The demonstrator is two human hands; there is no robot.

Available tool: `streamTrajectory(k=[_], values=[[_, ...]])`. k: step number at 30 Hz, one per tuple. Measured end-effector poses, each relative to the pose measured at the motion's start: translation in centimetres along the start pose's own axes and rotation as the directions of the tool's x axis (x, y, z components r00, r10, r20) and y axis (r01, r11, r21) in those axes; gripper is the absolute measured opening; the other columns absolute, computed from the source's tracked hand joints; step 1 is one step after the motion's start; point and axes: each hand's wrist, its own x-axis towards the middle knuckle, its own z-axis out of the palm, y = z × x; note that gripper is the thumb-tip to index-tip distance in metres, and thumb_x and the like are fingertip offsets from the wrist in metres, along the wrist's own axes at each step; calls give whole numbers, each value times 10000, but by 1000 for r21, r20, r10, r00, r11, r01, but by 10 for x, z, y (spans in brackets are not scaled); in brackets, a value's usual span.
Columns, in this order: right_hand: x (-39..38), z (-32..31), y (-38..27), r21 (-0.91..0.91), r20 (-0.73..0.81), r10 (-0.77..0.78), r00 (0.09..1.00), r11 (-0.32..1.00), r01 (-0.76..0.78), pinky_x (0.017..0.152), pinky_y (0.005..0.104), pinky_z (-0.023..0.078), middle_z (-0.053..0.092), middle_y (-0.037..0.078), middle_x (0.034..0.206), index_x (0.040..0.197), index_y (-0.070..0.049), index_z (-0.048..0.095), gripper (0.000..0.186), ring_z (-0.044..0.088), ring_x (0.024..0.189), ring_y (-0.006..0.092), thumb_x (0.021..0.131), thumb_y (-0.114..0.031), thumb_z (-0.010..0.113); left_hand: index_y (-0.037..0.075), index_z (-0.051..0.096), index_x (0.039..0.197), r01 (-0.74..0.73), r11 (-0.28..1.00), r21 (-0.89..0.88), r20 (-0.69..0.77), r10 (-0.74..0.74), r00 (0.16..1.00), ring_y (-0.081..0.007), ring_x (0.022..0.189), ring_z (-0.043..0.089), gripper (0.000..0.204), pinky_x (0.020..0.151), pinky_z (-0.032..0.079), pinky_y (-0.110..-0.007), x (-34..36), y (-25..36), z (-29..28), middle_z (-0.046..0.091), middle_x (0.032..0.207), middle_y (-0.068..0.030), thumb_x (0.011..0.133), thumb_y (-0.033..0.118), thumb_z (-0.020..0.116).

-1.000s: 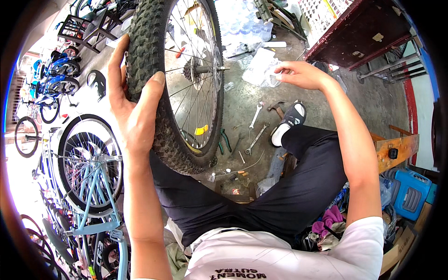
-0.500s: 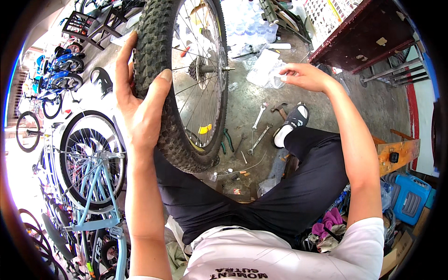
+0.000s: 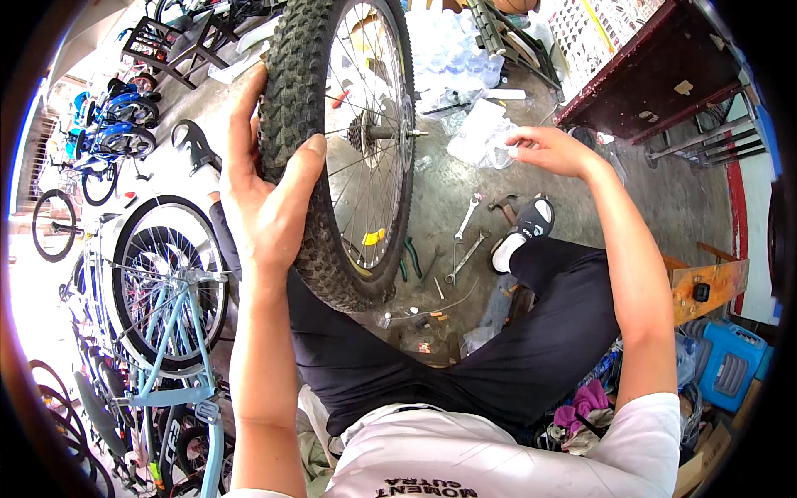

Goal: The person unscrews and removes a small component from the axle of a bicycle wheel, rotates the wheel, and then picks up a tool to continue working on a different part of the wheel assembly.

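My left hand (image 3: 272,195) grips the knobbly black tyre of a bicycle wheel (image 3: 296,91), thumb on the near side and fingers round the outer edge. The wheel stands upright between my legs, leaning a little. Its sprockets and axle (image 3: 382,133) face right, and a yellow reflector (image 3: 374,237) sits among the spokes. To the right of the wheel, my right hand (image 3: 544,151) hangs in the air with loosely bent fingers and nothing visible in it. Behind its fingertips, a clear plastic bag (image 3: 479,137) lies on the floor.
Spanners (image 3: 467,217), a hammer (image 3: 503,205) and green-handled pliers (image 3: 412,256) lie on the concrete beside my right foot (image 3: 531,224). A light-blue bicycle (image 3: 166,332) stands at left. A dark red table (image 3: 652,75) is at far right, with a blue case (image 3: 724,363) nearer.
The view has shifted slightly, and the wheel with my left hand sits a little further right. My left hand keeps its grip; my right hand stays raised with its fingers slightly more bent.
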Motion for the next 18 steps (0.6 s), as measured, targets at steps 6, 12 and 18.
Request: streamTrajectory(k=[6,12,18], values=[[10,-3,7,-27,5,-58,998,998,58,860,299,508,698,66,1045,1266,-34,651,400,623,940,141,977,-308,683,60,418,1530,27,999,16,-6,-27,1000,-144,977,637,726,895,491,-270,1,-7,-1,678,1147,-112,851,54,673],[18,9,21,37,-24,-129,991,991,130,864,320,522,708,44,1042,1203,-34,659,331,638,976,127,964,-260,686,93,522,1464,-130,929,347,-72,165,984,-365,1257,596,758,1066,471,-440,-1,-12,-20,607,1362,-205,746,174,748],[5,12,14,11,13,-14,1000,1000,14,767,274,496,686,26,956,1158,-10,668,307,594,825,104,920,-203,693,92,426,1520,-46,941,336,-87,80,993,-419,1064,638,819,911,524,-460,-34,4,-18,615,1183,-222,767,146,743]])
